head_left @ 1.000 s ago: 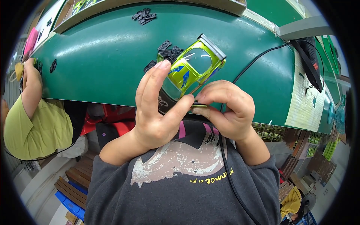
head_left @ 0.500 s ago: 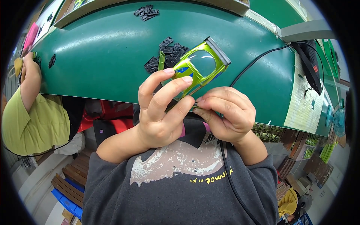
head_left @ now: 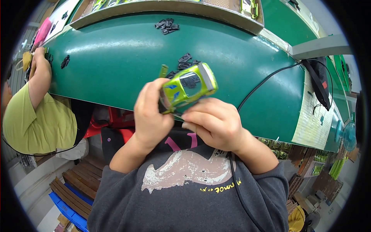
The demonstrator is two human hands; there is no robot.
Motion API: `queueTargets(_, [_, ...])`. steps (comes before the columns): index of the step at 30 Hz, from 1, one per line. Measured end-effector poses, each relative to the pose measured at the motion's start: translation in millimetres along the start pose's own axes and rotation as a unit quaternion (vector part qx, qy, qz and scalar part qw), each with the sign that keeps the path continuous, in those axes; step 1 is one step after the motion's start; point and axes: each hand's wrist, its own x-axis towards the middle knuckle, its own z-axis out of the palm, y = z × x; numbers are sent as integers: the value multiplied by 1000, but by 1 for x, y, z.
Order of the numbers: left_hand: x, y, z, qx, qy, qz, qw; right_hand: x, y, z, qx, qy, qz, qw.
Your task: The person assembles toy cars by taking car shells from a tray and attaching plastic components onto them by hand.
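A shiny lime-green toy car body [head_left: 178, 96] with blue markings, a window opening and a dark grey band across one end is held tilted above the front edge of the green table. My left hand [head_left: 148, 112] is closed around its left end. Fingers of my right hand [head_left: 216, 121] are pinched together at its near lower side; what lies between them is too small and hidden to name. Just beyond the car lies a heap of small black plastic parts [head_left: 184, 58], partly covered by the car. A thin green strip [head_left: 163, 70] sticks up beside my left fingers.
A shallow cardboard tray [head_left: 170, 11] with green car bodies stands along the far side. A small pile of black parts [head_left: 167, 26] lies in front of it. A black cable [head_left: 266, 79] crosses the table at right. A co-worker's arm [head_left: 41, 77] reaches in at left.
Both hands and the car have come lower and nearer to me, and the car has turned so that its roof faces up more. My left fingers have closed further around it.
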Motion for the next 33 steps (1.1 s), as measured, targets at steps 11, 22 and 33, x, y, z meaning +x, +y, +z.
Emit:
queueTargets(11, [2,-14,-34,25,58,-20,998,116,146,19,-225,0,106,968])
queueTargets(22, [6,-17,-23,-22,26,-35,999,99,151,5,-239,-15,113,964])
queueTargets(33, [14,-5,-11,-24,-21,46,998,50,93,-50,215,40,414,883])
